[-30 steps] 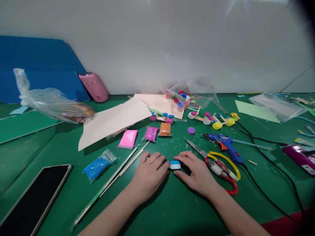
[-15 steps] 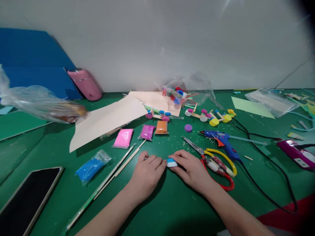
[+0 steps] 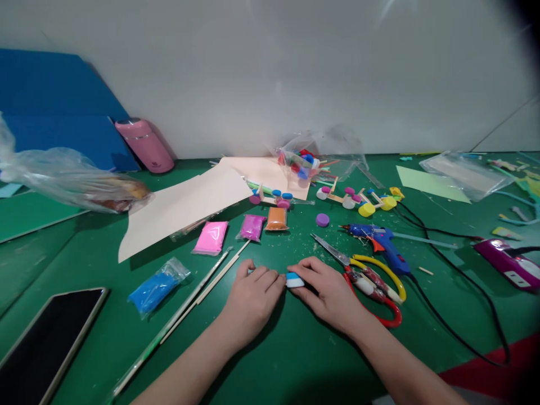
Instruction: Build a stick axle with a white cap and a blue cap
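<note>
Between the thumb and fingers of my right hand (image 3: pixel 324 287) is a small white bottle cap (image 3: pixel 295 283) with a blue layer, which looks like clay, on its far side. My left hand (image 3: pixel 255 298) is curled, knuckles up, its fingertips right beside the cap. A bit of light blue shows under its fingers, but what it holds is hidden. Just beyond my right hand lie scissors (image 3: pixel 331 247) with yellow and red handles. A bag of blue clay (image 3: pixel 154 289) and thin wooden sticks (image 3: pixel 217 281) lie left of my left hand.
Pink (image 3: pixel 211 237), magenta (image 3: pixel 253 227) and orange clay packs (image 3: pixel 277 219) lie ahead, near a purple cap (image 3: pixel 323 220). Small wheeled stick models (image 3: pixel 335 197) stand behind. A blue glue gun (image 3: pixel 386 242) with a cable is at right. A phone (image 3: pixel 50 343) lies at left.
</note>
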A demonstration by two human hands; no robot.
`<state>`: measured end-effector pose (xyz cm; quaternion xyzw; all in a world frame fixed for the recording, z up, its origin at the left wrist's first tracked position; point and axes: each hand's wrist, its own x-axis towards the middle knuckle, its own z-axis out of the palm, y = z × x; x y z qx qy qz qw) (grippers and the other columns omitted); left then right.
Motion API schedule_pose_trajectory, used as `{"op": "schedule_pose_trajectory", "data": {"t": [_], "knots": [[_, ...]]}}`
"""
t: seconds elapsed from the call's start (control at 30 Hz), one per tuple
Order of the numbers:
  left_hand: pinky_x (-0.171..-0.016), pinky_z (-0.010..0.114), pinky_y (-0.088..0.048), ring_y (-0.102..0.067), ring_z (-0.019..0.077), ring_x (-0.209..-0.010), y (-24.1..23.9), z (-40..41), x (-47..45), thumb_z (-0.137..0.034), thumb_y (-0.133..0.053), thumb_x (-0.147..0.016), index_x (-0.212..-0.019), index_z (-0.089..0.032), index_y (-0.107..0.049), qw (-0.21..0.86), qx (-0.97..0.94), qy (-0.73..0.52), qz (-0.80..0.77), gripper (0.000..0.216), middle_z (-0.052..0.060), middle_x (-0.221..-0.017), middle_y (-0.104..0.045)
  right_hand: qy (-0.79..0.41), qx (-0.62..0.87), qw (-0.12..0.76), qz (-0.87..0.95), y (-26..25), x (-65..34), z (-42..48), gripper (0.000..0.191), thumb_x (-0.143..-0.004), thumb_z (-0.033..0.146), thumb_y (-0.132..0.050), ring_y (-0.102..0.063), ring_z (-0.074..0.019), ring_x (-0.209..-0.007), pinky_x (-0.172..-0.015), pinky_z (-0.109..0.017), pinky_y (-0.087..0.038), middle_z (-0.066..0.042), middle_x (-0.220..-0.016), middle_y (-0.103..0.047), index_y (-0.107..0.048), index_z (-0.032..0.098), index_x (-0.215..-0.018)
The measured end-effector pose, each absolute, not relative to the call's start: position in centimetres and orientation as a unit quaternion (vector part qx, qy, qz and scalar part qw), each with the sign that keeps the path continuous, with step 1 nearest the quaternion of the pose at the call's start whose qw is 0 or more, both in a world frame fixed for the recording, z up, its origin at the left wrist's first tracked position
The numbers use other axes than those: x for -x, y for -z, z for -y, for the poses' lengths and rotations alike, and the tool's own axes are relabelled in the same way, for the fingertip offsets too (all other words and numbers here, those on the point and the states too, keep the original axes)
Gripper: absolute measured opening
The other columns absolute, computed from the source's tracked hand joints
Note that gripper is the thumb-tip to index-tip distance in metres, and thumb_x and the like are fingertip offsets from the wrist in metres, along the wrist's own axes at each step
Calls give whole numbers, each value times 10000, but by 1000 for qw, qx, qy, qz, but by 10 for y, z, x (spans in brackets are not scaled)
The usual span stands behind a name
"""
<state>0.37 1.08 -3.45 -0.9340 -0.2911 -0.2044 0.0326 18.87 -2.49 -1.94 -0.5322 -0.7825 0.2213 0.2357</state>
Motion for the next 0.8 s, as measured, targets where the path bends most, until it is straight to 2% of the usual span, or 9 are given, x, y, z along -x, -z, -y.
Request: {"op": "schedule_pose_trajectory", "data": {"t": [0.23, 0.8], "knots": [[-723, 382, -295, -516, 154, -678, 35, -10, -5, -136, -418, -856, -927, -163, -583, 30, 931, 207, 298, 182, 32, -778, -652, -225, 526, 245, 783, 20, -189, 26, 294, -853, 247, -456, -512, -191, -929, -805, -305, -415, -62, -1026, -550, -518, 210, -1138], [-699, 373, -304, -522, 158, -650, 36, -13, -7, -133, -408, -856, -900, -149, -585, 35, 932, 211, 293, 184, 29, -723, -644, -229, 531, 192, 793, 12, -188, 21, 244, -867, 234, -437, -521, -183, -895, -771, -285, -419, -55, -984, -552, -534, 209, -1090]]}}
